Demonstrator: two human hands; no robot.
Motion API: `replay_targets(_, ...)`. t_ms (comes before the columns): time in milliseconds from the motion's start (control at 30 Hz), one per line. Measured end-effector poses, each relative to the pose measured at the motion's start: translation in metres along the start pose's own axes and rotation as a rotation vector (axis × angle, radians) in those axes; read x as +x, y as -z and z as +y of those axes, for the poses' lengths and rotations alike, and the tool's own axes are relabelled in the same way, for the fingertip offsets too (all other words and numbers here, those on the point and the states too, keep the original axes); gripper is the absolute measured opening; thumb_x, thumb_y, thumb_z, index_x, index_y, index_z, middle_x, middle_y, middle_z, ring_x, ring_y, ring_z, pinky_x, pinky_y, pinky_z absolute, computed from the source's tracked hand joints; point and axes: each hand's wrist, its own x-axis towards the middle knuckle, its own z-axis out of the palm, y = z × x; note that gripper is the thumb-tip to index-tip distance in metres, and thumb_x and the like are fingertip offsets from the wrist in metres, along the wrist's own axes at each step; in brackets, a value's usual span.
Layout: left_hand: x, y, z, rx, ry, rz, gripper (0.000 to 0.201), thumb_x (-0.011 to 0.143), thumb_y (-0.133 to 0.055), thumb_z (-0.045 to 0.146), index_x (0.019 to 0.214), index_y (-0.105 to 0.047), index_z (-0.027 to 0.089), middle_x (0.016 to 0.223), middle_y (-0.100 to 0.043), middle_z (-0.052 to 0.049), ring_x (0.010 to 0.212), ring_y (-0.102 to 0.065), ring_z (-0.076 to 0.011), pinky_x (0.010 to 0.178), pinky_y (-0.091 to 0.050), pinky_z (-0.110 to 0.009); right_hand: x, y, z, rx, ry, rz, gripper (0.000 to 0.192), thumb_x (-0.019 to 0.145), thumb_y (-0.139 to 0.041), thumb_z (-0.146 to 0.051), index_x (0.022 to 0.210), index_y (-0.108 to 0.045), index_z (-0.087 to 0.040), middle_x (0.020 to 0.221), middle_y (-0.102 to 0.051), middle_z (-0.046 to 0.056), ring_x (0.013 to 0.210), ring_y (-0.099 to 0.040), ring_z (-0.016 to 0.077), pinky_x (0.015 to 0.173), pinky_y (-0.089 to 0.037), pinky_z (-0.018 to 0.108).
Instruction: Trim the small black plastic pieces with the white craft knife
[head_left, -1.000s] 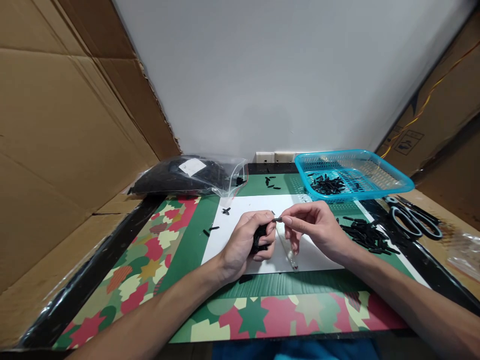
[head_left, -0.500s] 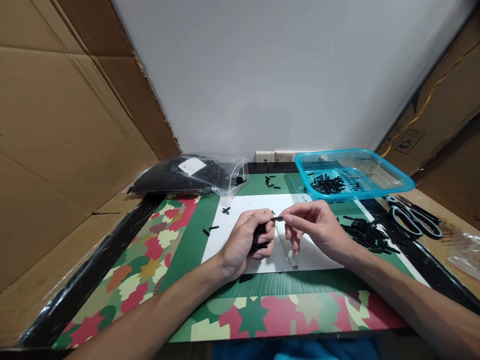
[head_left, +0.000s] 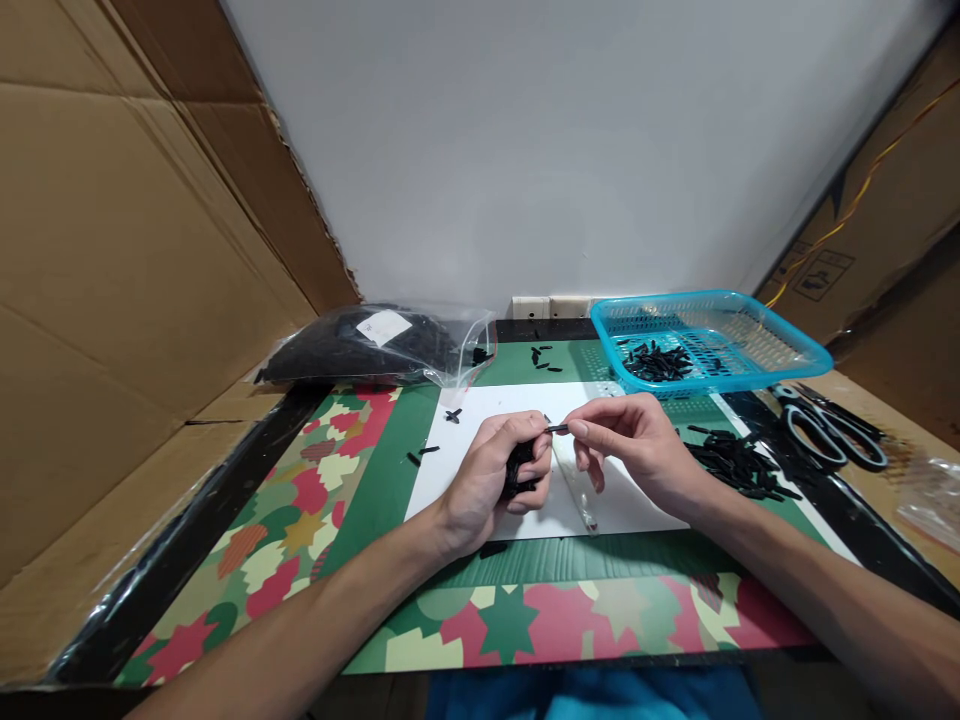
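My left hand (head_left: 502, 465) is closed around a bunch of small black strips (head_left: 519, 472), with its thumb and forefinger pinching one end of a single black strip (head_left: 556, 429). The other end of that strip is between the thumb and forefinger of my right hand (head_left: 630, 440); its remaining fingers curl loosely below. Both hands are above a white sheet (head_left: 442, 495). Under them on the sheet lies a thin clear strip or tube (head_left: 577, 495), partly hidden by my hands. What exactly the black pieces are is too small to tell.
A pile of black strips (head_left: 739, 465) lies right of my right hand. Behind it stands a blue basket (head_left: 787, 372) holding more strips, with scissors (head_left: 832, 435) to the right. A clear bag of black pieces (head_left: 337, 350) sits back left. Cardboard walls (head_left: 150, 220) flank the table.
The camera view shifts slightly. Both hands stay together on the same strip, and a bit more of it seems to show between the fingertips.
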Motion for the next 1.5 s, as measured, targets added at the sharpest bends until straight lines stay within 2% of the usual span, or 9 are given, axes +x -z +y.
replay_targets(600, -0.002, 0.002, -0.001, 0.0, -0.001, -0.049, 0.035, 0.092, -0.065, 0.034, 0.064, -0.055, 0.016, 0.055, -0.037, 0.007, 0.038, -0.031, -0.0039, 0.036, -0.02, -0.014, -0.001, -0.002, -0.004, -0.022, 0.059, 0.002, 0.024, 0.096, -0.082, -0.04, 0.091, -0.082, -0.017, 0.065, -0.073, 0.0, 0.041, -0.062, 0.0112, 0.04, -0.05, 0.023)
replay_targets(700, -0.001, 0.002, -0.001, -0.034, -0.006, -0.059, 0.032, 0.092, -0.062, 0.032, 0.065, -0.055, 0.016, 0.054, -0.037, 0.007, 0.038, -0.031, -0.0045, 0.036, -0.019, -0.014, -0.002, 0.008, -0.014, -0.274, 0.245, 0.188, 0.019, 0.099, -0.077, -0.037, 0.094, -0.081, -0.019, 0.068, -0.074, 0.0, 0.042, -0.062, 0.0119, 0.04, -0.05, 0.025)
replay_targets(833, -0.001, 0.003, 0.0, -0.089, -0.008, -0.06, 0.03, 0.09, -0.058, 0.034, 0.067, -0.058, 0.015, 0.055, -0.038, 0.006, 0.038, -0.032, -0.0051, 0.036, -0.02, -0.014, -0.002, 0.041, -0.031, -0.998, 0.722, 0.56, 0.008, 0.096, -0.075, -0.024, 0.096, -0.083, -0.022, 0.071, -0.075, 0.001, 0.054, -0.066, 0.0145, 0.057, -0.055, 0.029)
replay_targets(900, -0.002, 0.004, 0.0, -0.119, 0.004, -0.065, 0.029, 0.088, -0.056, 0.035, 0.068, -0.059, 0.015, 0.056, -0.039, 0.005, 0.039, -0.033, -0.0057, 0.036, -0.021, -0.014, 0.001, 0.057, -0.034, -1.18, 0.795, 0.625, 0.011, 0.098, -0.072, -0.023, 0.095, -0.082, -0.021, 0.068, -0.074, 0.0, 0.051, -0.064, 0.0137, 0.053, -0.052, 0.028)
replay_targets(1067, -0.003, 0.008, -0.003, -0.163, 0.018, -0.101, 0.021, 0.081, -0.054, 0.03, 0.069, -0.062, 0.015, 0.056, -0.04, 0.004, 0.038, -0.034, -0.0067, 0.036, -0.022, -0.015, 0.006, 0.079, -0.031, -1.371, 0.802, 0.613, 0.015, 0.1, -0.069, -0.023, 0.093, -0.081, -0.018, 0.068, -0.077, 0.001, 0.051, -0.068, 0.0154, 0.055, -0.052, 0.028)
replay_targets(1167, -0.004, 0.009, -0.004, -0.174, 0.024, -0.105, 0.012, 0.073, -0.055, 0.024, 0.067, -0.061, 0.015, 0.054, -0.04, 0.003, 0.038, -0.033, -0.0067, 0.035, -0.022, -0.015, 0.004, 0.085, -0.032, -1.425, 0.79, 0.691, 0.016, 0.1, -0.069, -0.027, 0.095, -0.082, -0.018, 0.075, -0.08, 0.004, 0.055, -0.072, 0.018, 0.058, -0.052, 0.029)
replay_targets(1333, -0.005, 0.006, -0.003, -0.142, 0.002, -0.095, 0.01, 0.068, -0.055, 0.02, 0.063, -0.061, 0.014, 0.05, -0.04, 0.003, 0.037, -0.031, -0.0064, 0.035, -0.022, -0.015, 0.005, 0.101, -0.031, -1.448, 0.53, 0.861, 0.019, 0.097, -0.069, -0.032, 0.102, -0.083, -0.02, 0.079, -0.082, 0.005, 0.062, -0.075, 0.0234, 0.062, -0.052, 0.033)
replay_targets(1400, -0.004, 0.005, -0.003, -0.123, 0.001, -0.082, 0.01, 0.068, -0.056, 0.021, 0.063, -0.061, 0.014, 0.05, -0.04, 0.003, 0.037, -0.03, -0.0059, 0.035, -0.022, -0.015, 0.007, 0.103, -0.029, -1.517, 0.462, 0.831, 0.022, 0.095, -0.066, -0.03, 0.104, -0.083, -0.02, 0.078, -0.082, 0.006, 0.065, -0.075, 0.0259, 0.07, -0.053, 0.038)
replay_targets(1500, -0.002, 0.005, -0.004, -0.074, 0.025, -0.061, 0.01, 0.068, -0.056, 0.022, 0.068, -0.063, 0.015, 0.05, -0.041, 0.004, 0.037, -0.028, -0.0054, 0.035, -0.02, -0.015, 0.007, 0.088, -0.026, -1.43, 0.535, 0.649, 0.022, 0.097, -0.063, -0.03, 0.101, -0.081, -0.019, 0.082, -0.081, 0.007, 0.072, -0.075, 0.0264, 0.082, -0.054, 0.044)
